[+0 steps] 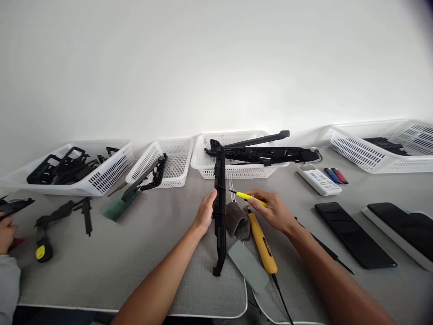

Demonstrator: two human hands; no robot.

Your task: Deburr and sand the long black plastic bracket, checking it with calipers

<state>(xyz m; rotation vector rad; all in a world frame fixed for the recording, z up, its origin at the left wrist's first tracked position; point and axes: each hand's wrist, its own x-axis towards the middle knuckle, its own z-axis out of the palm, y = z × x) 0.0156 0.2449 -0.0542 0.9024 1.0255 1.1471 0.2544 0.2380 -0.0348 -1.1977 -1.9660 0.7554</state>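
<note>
My left hand (205,211) is closed around the side of a long black plastic trim piece (220,239), held upright above the table. In my right hand (274,208) is a slim yellow craft knife (252,198); its thin dark tip points left and reaches the middle of the trim piece. Below my right hand lies a yellow corded tool (262,243) that looks like a soldering iron. Beside it are a crumpled brownish sleeve-like object (237,221) and a flat grey-green slab (248,266).
White baskets (237,171) with black plastic parts line the wall. At right lie a white multimeter-like device (319,180), lighters (333,175) and a black phone (353,234). Another person's hand (6,234) is at far left, near black parts (62,212).
</note>
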